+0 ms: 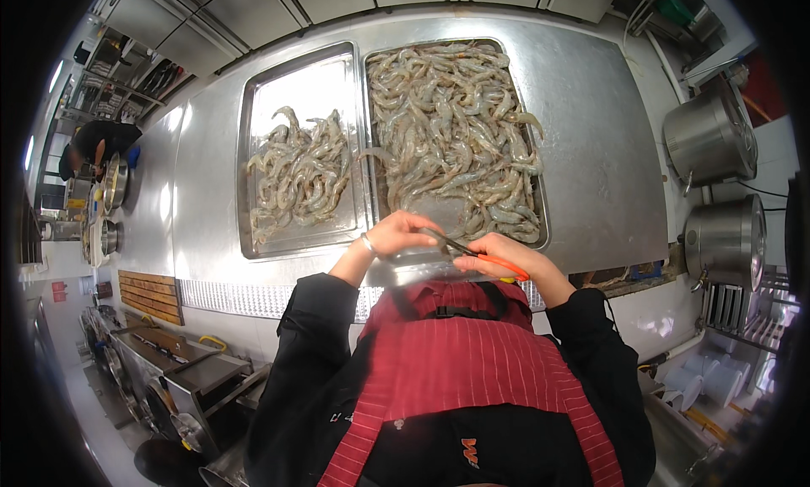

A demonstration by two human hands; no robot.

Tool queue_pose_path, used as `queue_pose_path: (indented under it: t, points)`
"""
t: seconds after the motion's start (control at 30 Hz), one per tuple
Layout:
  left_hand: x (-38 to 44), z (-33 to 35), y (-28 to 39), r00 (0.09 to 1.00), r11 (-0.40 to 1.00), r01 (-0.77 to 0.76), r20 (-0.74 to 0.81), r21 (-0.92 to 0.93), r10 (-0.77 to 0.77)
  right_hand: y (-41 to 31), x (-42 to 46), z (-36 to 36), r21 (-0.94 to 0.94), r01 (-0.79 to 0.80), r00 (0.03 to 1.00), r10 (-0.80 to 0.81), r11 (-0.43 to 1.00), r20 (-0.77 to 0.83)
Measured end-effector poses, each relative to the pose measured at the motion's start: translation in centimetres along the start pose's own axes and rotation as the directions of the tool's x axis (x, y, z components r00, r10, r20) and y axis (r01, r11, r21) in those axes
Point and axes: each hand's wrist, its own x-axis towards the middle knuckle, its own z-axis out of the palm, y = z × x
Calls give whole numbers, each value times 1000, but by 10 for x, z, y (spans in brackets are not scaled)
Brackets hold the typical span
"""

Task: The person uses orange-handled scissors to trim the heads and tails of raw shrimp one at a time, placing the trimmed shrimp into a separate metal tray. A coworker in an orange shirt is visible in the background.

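My right hand [503, 254] grips scissors [503, 264] with orange handles, their dark blades pointing left. My left hand [402, 233] is pinched beside the blades on a small, blurred greyish thing that looks like a shrimp [445, 252], mostly hidden by fingers. Both hands are over the near edge of a steel tray [545, 231] heaped with raw, shell-on shrimp [443, 120]. A bare patch of metal shows at that tray's near side. In a second steel tray [243, 190] to the left lies a smaller pile of shrimp [304, 171].
Both trays rest on a stainless steel worktable [595, 139]. Two large steel pots [709, 139] stand beyond its right end. At the far left a person [104, 139] bends over metal bowls [115, 182]. Steel cabinets [335, 0] line the far side; cooking equipment [171, 354] is behind at left.
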Motion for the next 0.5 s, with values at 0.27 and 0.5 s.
queue_pose_path:
  t: [0.27,0.5]
  points:
    - [-6,-11,-7,989,990,-26,-147,-137,5,10,-8,0,-13,19,999,-20,1000,-42]
    - [-3,-5,3,987,995,54,-157,88,-39,24,1,4,17,156,988,-156,988,-3]
